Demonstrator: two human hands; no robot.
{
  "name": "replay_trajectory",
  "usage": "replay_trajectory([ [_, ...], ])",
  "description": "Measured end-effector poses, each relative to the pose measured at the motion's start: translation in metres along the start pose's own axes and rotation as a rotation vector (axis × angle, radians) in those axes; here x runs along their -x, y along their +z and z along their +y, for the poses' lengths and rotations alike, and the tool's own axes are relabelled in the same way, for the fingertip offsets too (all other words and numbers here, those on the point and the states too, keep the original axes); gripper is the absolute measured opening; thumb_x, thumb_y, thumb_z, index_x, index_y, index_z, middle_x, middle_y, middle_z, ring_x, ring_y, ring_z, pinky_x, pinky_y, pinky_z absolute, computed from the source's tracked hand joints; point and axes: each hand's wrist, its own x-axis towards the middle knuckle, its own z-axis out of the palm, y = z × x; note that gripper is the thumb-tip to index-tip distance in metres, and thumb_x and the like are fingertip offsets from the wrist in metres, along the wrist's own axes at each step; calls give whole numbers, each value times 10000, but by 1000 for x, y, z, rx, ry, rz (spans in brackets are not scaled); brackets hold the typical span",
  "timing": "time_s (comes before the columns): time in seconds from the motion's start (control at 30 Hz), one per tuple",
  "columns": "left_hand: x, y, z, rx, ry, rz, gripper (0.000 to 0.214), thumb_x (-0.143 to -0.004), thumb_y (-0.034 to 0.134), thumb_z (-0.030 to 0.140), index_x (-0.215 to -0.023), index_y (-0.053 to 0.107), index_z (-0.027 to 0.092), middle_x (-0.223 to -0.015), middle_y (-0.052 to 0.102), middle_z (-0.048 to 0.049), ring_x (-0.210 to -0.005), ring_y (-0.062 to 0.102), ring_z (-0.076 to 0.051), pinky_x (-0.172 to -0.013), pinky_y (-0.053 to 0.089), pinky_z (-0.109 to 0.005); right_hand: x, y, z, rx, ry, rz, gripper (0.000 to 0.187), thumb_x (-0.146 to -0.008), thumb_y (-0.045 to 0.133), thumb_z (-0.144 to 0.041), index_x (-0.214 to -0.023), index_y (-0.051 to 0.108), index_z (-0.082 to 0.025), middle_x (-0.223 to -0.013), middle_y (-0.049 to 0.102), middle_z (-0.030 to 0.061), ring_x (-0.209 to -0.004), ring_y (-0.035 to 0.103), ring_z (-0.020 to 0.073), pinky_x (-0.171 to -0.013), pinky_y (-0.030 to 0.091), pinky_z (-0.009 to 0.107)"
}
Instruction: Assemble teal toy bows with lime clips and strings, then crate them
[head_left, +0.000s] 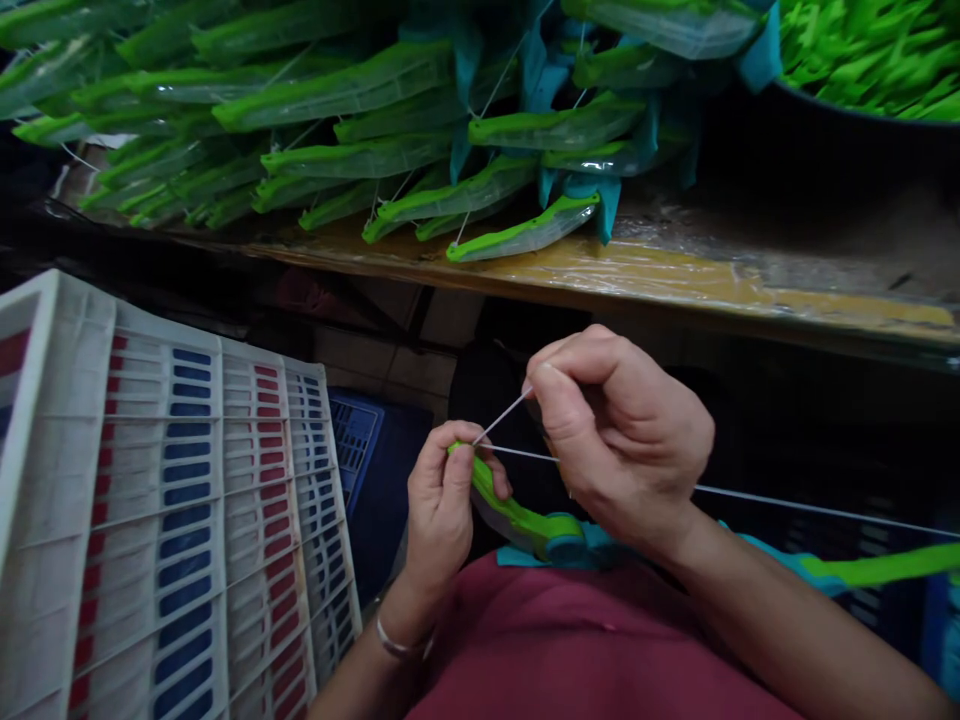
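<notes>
My left hand (439,495) is closed around the tip of a toy bow's green limb (517,520), thumb and fingers pinching its end. Teal plastic forms the bow's middle part, held low in front of my maroon shirt, and another green limb reaches the right edge. To the upper right of that tip, my right hand (622,430) pinches a thin white string (504,415), pulled straight from the limb's end. A second stretch of string passes behind my right hand and runs to the right edge. The string's end inside my right fingers is hidden.
Many similar green and teal bows (525,230) are piled on a bench (675,270) ahead. A dark-rimmed container holds loose green parts (870,60) at the upper right. On the left stand a white slatted crate (214,345) and a blue crate (382,500).
</notes>
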Motion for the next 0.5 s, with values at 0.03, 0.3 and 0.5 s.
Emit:
replay_trajectory([
  [0.03,-1,1,1,19,9,-39,121,-1037,552,284,-1058,669,267,-1028,614,8,-601,616,-66,-556,507,-206,-1,-2,0,-9,28,3,168,-980,551,-135,-827,588,-192,-742,602,12,-672,575,132,-608,456,287],
  [0.3,-8,-1,6,-58,-24,-5,136,-971,661,237,-840,680,204,-887,592,5,-788,589,-113,-722,483,-211,27,0,12,-50,-131,-347,107,-985,558,-110,-899,606,-153,-893,649,78,-883,595,186,-786,526,333],
  [0.5,-7,1,6,0,-33,-53,117,-978,641,238,-874,684,204,-916,579,-4,-812,568,-121,-737,473,-220,37,3,13,-161,168,-323,67,-951,669,-162,-890,642,-161,-864,626,31,-789,604,138,-701,514,263],
])
